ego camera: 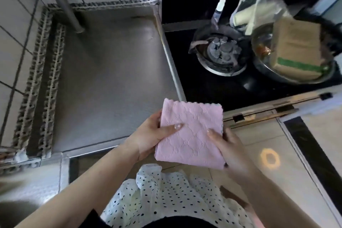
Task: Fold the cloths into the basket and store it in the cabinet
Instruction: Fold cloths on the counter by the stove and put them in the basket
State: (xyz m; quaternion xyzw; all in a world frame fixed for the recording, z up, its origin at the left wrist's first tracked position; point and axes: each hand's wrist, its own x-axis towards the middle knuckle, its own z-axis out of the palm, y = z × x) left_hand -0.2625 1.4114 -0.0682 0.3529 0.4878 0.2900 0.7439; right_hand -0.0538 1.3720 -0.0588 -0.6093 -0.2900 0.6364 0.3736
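Pink cloth (pixel 190 133) folded square, soft, light, limp — pinched at both side edges by left hand (pixel 157 135), right hand (pixel 227 146); best supported underneath.

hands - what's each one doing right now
Left hand: closed on the left edge of the folded pink cloth.
Right hand: closed on the cloth's right edge.

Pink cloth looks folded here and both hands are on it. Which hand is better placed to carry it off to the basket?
Probably the left hand: it grips the pink cloth around its edge, while the right hand holds one side. No basket is in view.
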